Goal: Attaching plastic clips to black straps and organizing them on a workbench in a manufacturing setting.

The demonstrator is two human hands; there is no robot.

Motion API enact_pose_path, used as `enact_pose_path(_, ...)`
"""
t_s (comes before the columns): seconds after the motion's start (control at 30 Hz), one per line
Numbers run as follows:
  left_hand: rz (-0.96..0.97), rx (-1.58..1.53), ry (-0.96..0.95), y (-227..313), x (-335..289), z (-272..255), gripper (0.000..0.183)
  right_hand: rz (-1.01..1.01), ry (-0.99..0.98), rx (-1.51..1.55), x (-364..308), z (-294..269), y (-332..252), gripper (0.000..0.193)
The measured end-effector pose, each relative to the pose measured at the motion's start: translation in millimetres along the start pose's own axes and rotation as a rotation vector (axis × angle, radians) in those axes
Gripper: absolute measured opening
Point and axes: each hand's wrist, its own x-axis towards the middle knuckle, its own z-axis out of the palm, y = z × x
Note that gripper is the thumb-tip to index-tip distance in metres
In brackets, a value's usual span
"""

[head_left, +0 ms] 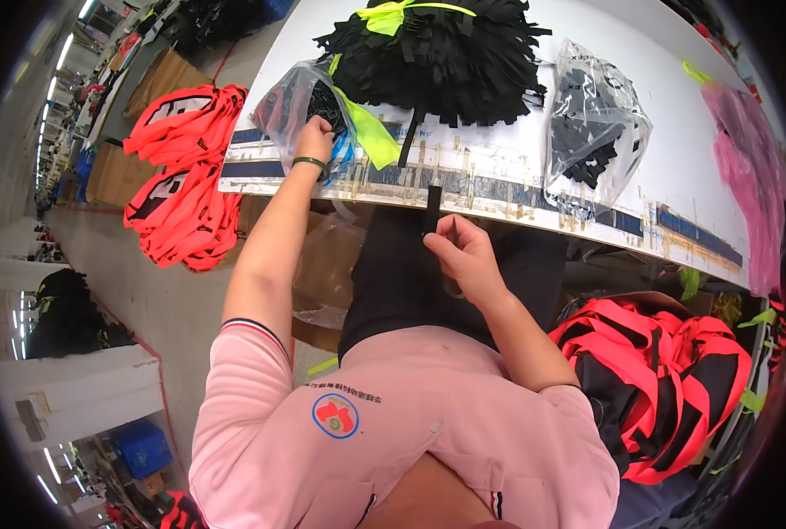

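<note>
My left hand (315, 141) is at the mouth of a clear plastic bag (278, 110) on the near left of the table. Its fingers are curled among small black pieces (322, 100) in the bag, and whatever they grip is hidden. In front of my body, just off the table's near edge, my right hand (465, 256) pinches a short black strip (433, 210) that points upward. A large heap of black strips (437, 66) lies beyond, with a neon yellow band (382, 18) across its top. A yellow-green strip (371, 132) hangs beside the bag.
Another clear bag of black pieces (591, 123) lies on the white table (507, 163), whose near edge is taped. Pink plastic (747, 167) drapes over the right end. Coral-and-black bundles (186, 176) sit at the left; more coral straps (657, 379) fill a container at the lower right.
</note>
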Motion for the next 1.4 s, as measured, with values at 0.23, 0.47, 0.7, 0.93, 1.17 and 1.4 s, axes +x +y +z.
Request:
enact_pose_path(0.23, -0.321, -1.077, -0.105, 45.2, -55.5, -22.5, 0.017, 0.045, 0.071, 0.079, 8.2, -14.5, 14.2, 0.01)
enact_pose_path(0.47, -0.316, -1.492, -0.301, 116.4, -158.6, -21.9, 0.025, 0.09, 0.036, 0.136, 7.8, -1.4, 9.3, 0.012)
enact_pose_path(0.7, -0.2, -1.388, -0.376, 137.1, -185.7, -16.1, 0.035, 0.189, -0.012, 0.174, 4.3, -2.6, 20.3, 0.015)
enact_pose_path(0.93, -0.144, -1.356, -0.409, 129.0, -190.9, -9.0, 0.021, 0.264, 0.021, 0.265, -0.7, -4.3, 16.3, 0.014)
enact_pose_path(1.17, -0.075, -1.306, -0.383, 134.7, -192.5, -14.2, 0.019, 0.282, 0.029, 0.374, -4.2, -3.0, 18.8, 0.015)
enact_pose_path(1.4, -0.085, -1.348, -0.342, 136.3, -191.4, -13.4, 0.017, 0.236, 0.053, 0.354, -7.2, 7.2, 15.6, 0.013)
